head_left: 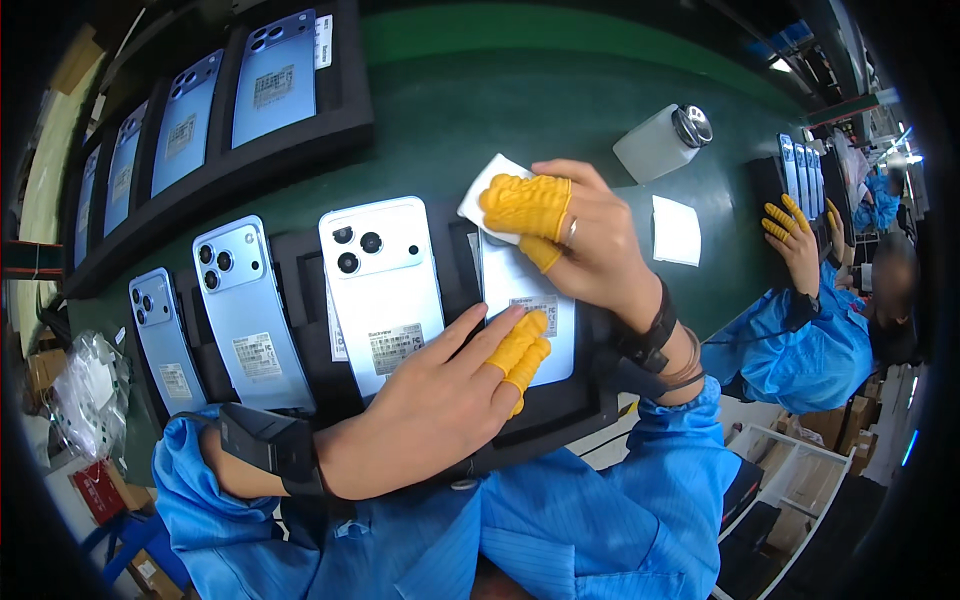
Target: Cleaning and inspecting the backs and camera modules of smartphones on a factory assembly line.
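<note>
Under both hands lies a light blue phone (557,348), back up in a black foam tray (455,265). My right hand (590,235), yellow cots on its fingertips, presses a folded white wipe (503,165) against the phone's camera end and covers the lenses. My left hand (445,385) lies flat with fingers stretched, their tips at the label near the phone's lower half; some of them wear yellow cots. To its left in the same tray are a bright, glare-lit phone (420,290) and two blue phones (250,300) (158,335), all with labels.
A second black tray (345,100) of labelled blue phones stands far left. On the green table (470,110) are a white pump bottle (655,145) and a folded white wipe (677,232). At right, a co-worker's cot-covered hand (797,245) is beside more phones (803,175).
</note>
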The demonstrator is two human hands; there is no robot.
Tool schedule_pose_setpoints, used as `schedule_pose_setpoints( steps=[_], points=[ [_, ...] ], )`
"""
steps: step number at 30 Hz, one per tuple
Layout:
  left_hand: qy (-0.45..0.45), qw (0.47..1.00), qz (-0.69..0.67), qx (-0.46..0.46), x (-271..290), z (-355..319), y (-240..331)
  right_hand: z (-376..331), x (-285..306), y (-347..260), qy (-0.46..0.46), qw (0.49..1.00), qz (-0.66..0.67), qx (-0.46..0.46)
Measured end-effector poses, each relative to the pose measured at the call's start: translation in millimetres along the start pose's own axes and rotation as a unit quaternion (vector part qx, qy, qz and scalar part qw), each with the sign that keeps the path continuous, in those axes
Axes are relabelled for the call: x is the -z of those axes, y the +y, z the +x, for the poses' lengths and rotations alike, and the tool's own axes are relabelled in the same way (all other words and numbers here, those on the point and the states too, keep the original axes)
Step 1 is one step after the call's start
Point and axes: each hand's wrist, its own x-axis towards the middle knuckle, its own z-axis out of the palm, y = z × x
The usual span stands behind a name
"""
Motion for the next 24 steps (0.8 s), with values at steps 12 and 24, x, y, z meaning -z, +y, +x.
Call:
schedule_pose_setpoints(
  steps=[12,24],
  points=[
    [-0.025,0.999,0.022,-0.006,-1,-3,0,-12,28,22,0.119,0.981,0.095,-0.119],
    [-0.056,0.997,0.025,-0.035,24,-17,3,24,37,-9,0.066,0.990,0.055,-0.108]
  ],
)
